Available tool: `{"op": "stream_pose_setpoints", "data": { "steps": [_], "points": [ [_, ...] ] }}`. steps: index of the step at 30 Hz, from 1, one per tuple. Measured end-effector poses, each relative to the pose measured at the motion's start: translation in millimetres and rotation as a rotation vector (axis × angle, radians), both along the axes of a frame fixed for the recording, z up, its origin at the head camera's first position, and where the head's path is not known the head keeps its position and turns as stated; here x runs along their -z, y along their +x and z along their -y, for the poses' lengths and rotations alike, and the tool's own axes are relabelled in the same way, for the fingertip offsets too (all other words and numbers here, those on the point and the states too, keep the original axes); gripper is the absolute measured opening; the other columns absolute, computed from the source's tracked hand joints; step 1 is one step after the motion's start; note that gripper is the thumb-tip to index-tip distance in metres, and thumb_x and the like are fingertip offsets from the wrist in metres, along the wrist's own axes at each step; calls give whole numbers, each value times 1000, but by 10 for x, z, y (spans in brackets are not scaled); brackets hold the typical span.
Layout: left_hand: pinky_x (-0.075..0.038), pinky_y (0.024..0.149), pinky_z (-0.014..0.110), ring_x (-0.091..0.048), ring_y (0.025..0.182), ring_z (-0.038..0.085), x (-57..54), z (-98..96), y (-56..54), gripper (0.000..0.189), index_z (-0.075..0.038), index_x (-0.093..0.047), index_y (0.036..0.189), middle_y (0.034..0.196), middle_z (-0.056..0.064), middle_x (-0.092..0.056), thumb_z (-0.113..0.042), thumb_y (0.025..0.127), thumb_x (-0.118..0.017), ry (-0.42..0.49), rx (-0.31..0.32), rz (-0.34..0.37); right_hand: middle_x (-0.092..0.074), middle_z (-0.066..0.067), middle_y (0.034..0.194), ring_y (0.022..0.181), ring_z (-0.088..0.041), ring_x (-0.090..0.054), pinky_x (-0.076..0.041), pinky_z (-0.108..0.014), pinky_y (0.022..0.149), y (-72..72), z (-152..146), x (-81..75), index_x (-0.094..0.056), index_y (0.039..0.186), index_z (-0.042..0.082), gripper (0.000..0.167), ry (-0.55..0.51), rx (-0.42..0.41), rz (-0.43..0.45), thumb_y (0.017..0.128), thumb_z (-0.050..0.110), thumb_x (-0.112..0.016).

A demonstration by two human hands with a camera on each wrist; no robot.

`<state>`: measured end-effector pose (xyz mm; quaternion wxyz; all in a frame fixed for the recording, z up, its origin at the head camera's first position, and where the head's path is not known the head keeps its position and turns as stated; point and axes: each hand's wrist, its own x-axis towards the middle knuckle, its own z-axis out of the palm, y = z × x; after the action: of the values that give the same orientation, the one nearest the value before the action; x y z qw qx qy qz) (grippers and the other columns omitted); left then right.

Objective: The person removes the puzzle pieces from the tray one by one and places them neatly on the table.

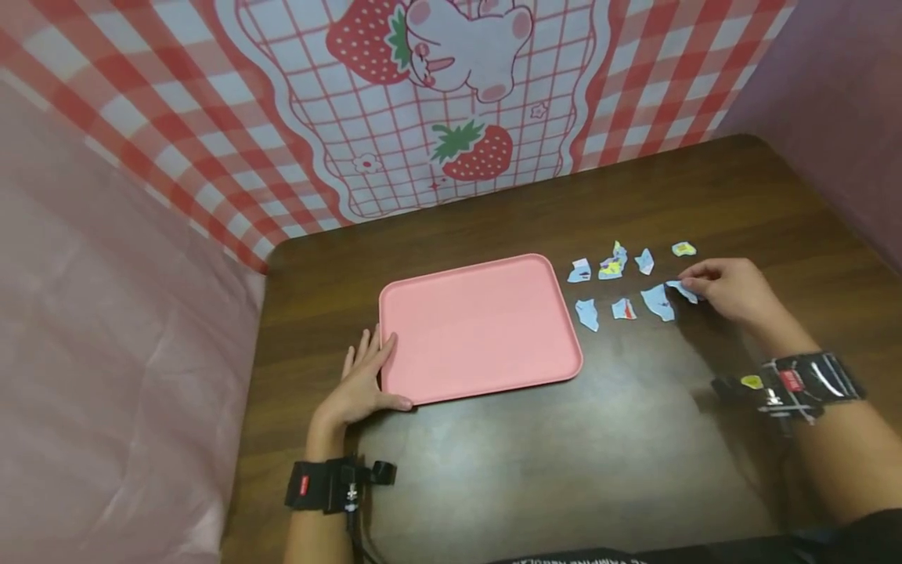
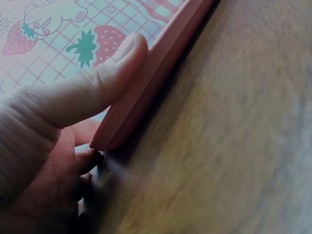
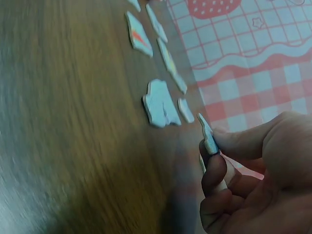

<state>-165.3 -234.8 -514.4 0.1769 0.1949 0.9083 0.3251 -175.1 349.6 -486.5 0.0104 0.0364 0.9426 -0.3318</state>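
Note:
My right hand (image 1: 736, 290) pinches a thin pale-blue jagged shard (image 1: 682, 291) between thumb and fingers, at the right end of the near row of shards. In the right wrist view the pinched shard (image 3: 208, 139) is seen nearly edge-on, above the table. A larger blue shard (image 1: 658, 302) lies just left of it. My left hand (image 1: 358, 390) touches the near left corner of a pink tray (image 1: 479, 333), its fingers spread along the left side. The thumb lies over the rim (image 2: 141, 92) in the left wrist view.
Several more jagged shards lie right of the tray in two loose rows, among them one with yellow (image 1: 611, 265), one with a red mark (image 1: 624, 309) and a small yellow one (image 1: 683, 249). A strawberry-patterned cloth (image 1: 479, 117) hangs behind the brown table (image 1: 550, 478).

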Motion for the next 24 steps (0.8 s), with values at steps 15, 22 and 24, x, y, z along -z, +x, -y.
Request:
{"op": "stream_pose_setpoints", "data": {
  "steps": [15, 22, 24],
  "points": [
    [13, 117, 57, 15, 152, 35, -16, 13, 27, 124, -8, -21, 161, 167, 21, 4, -48, 68, -91, 4, -3, -8, -65, -7, 73, 72, -27, -54, -37, -39, 64, -105, -263, 41, -72, 90, -2, 14, 169, -13, -20, 90, 8, -62],
    [13, 116, 58, 15, 152, 37, -32, 10, 46, 123, -7, -21, 161, 167, 22, 3, -48, 69, -91, 10, 2, -6, -68, -20, 80, 78, -45, -60, -42, -55, 65, -132, -245, 67, -70, 92, -3, 15, 247, -1, -79, 87, 8, -61],
    [13, 117, 58, 15, 152, 37, -22, -18, 24, 123, -7, -21, 161, 167, 22, 3, -49, 69, -90, 8, 7, -6, -68, -25, 86, 82, -50, -60, -43, -60, 66, -119, -257, 65, -70, 93, -3, 16, 269, 8, -90, 88, 7, -58]
  ]
}}
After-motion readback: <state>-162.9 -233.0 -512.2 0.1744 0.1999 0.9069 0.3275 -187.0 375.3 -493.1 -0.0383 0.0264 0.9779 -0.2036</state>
